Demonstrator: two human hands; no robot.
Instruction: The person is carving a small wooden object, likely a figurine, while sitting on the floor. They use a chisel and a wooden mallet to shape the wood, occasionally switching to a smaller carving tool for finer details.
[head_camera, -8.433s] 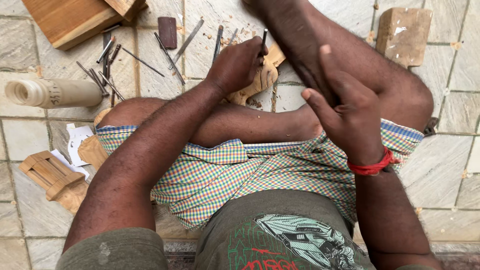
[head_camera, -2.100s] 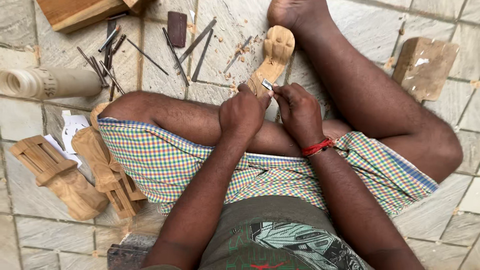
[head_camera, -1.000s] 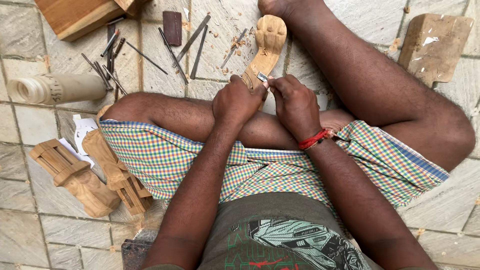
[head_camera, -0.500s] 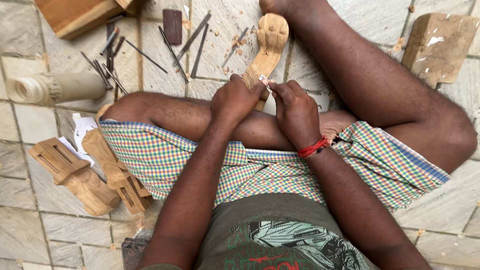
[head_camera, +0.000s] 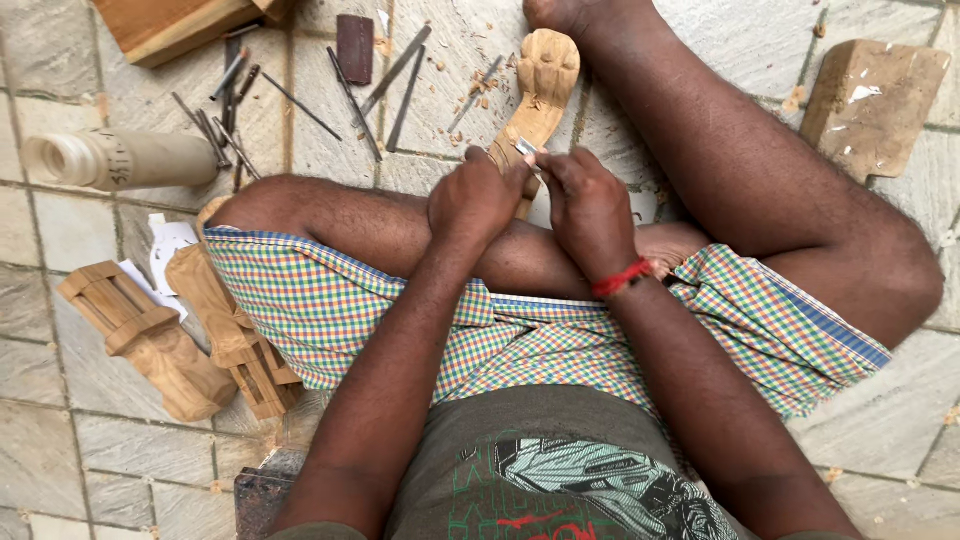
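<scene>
Seated on the stone-tiled floor (head_camera: 700, 40), the person clamps the left hand (head_camera: 475, 200) around a pale carved wooden piece (head_camera: 540, 85), its far end braced by a foot for steadiness. The right hand (head_camera: 590, 205) pinches a small metal blade (head_camera: 527, 150) against it. Slim steel chisels (head_camera: 385, 85) lie nearby.
</scene>
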